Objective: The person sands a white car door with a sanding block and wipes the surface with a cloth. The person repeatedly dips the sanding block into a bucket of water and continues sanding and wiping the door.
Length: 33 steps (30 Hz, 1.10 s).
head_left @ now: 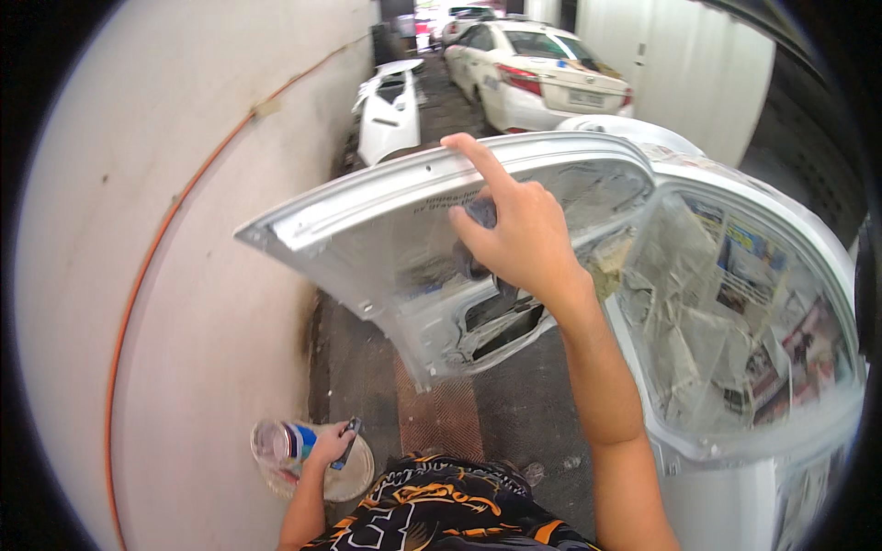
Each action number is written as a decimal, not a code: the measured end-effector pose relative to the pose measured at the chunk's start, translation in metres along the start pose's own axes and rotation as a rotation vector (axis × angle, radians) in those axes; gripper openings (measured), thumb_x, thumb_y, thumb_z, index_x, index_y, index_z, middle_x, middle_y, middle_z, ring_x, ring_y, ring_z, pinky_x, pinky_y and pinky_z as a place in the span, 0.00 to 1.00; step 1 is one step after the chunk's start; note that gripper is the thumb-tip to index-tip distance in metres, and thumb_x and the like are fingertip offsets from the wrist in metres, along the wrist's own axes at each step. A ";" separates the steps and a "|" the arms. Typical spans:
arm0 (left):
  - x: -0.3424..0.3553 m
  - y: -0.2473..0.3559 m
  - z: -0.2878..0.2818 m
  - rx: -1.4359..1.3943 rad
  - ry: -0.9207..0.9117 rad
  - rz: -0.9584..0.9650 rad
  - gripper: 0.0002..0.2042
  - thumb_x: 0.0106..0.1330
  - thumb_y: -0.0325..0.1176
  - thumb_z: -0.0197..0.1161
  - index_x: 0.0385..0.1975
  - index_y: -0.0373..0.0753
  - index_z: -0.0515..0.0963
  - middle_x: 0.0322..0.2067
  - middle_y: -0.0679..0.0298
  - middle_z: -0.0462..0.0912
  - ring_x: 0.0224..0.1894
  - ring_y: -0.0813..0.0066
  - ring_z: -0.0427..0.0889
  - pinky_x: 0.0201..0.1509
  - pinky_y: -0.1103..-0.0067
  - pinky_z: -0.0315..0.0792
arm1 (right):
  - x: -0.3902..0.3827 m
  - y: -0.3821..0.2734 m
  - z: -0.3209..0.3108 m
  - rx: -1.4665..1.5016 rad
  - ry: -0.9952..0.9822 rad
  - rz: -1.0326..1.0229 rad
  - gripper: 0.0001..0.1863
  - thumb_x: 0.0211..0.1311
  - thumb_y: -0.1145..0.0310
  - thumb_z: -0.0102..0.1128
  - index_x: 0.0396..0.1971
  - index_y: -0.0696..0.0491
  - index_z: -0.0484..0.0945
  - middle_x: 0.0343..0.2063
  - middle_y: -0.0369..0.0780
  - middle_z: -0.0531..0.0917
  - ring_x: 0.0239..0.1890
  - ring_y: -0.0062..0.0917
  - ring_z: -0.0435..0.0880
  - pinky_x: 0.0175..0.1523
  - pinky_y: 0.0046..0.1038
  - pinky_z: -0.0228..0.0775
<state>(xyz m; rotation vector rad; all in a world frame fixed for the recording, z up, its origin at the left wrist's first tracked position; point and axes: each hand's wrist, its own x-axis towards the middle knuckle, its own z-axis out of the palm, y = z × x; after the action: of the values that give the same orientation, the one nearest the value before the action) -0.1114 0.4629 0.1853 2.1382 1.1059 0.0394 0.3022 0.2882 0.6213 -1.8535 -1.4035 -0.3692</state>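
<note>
Along your left side, a pale wall (pixel 220 303) rises beside the dark floor (pixel 524 418). At your right stands a white car (pixel 707 505), its near window (pixel 753 257) covered with newspaper sheets. Farther ahead, a white sedan (pixel 560 96) is parked with its rear toward you. Directly before you, the car door (pixel 340 216) stands open, reaching from beside the white car toward the wall. Beyond this door, a loose white body part (pixel 386 138) rests near the wall. An orange hose (pixel 140 285) runs along the wall's surface. At your lower left, a round pale tub (pixel 364 482) sits near the wall's foot, with a blue-marked container (pixel 296 441) at its left side. Your right hand (pixel 524 225) is raised at the door's upper frame: the index fingertip lies at the edge, the thumb is spread apart, and the remaining fingers are hidden, so you cannot confirm a grip. Your left hand (pixel 329 447) is over the tub, fingers wrapped around a slim dark tool (pixel 345 444).
</note>
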 end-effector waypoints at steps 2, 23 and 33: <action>0.023 -0.007 -0.017 0.038 -0.097 0.066 0.24 0.69 0.43 0.62 0.59 0.33 0.80 0.51 0.41 0.85 0.56 0.45 0.85 0.61 0.64 0.76 | -0.006 -0.006 -0.002 -0.010 0.065 0.010 0.38 0.60 0.66 0.66 0.73 0.38 0.67 0.20 0.45 0.83 0.23 0.44 0.85 0.35 0.40 0.75; 0.034 -0.031 0.003 0.295 -0.381 -0.041 0.26 0.69 0.48 0.64 0.59 0.35 0.81 0.51 0.42 0.86 0.57 0.47 0.85 0.62 0.63 0.76 | -0.011 -0.007 0.008 -0.010 0.088 -0.016 0.45 0.59 0.62 0.68 0.76 0.46 0.58 0.24 0.46 0.86 0.31 0.45 0.88 0.39 0.45 0.80; -0.047 -0.036 0.042 0.338 -0.300 -0.149 0.22 0.68 0.45 0.63 0.51 0.33 0.85 0.42 0.47 0.90 0.48 0.53 0.89 0.54 0.66 0.78 | 0.030 0.007 0.046 0.117 -0.056 -0.104 0.49 0.53 0.72 0.68 0.76 0.58 0.56 0.30 0.45 0.88 0.36 0.40 0.90 0.42 0.39 0.80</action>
<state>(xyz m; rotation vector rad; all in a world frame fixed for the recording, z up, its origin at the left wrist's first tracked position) -0.1518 0.4182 0.1457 2.2486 1.1485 -0.5556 0.3093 0.3412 0.6074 -1.7126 -1.5304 -0.2829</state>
